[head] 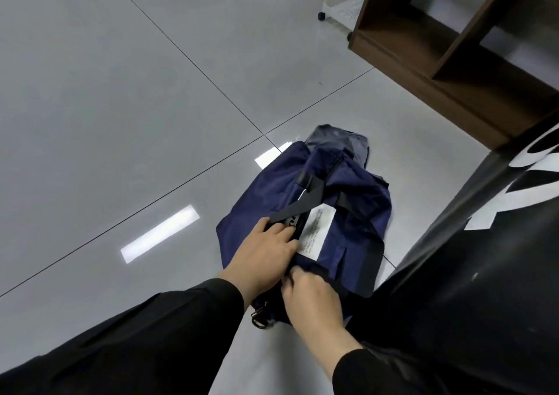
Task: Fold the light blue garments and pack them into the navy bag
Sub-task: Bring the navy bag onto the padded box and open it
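Down on the glossy grey tiled floor point(121, 92) lies the navy fabric bag point(348, 201), light blue garment point(332, 137) poking from its far end. Left hand point(266, 255) presses flat on its near top; right hand point(314, 301) pinches the near edge.

A soft navy fabric bag point(341, 210) with black webbing straps point(290, 213) lies on the glossy grey tiled floor point(121, 92). Light blue folded cloth point(335, 139) shows at its far end. The left hand point(260, 255) rests flat on the bag; the right hand point(311, 297) pinches its near edge beside a white label point(317, 231).
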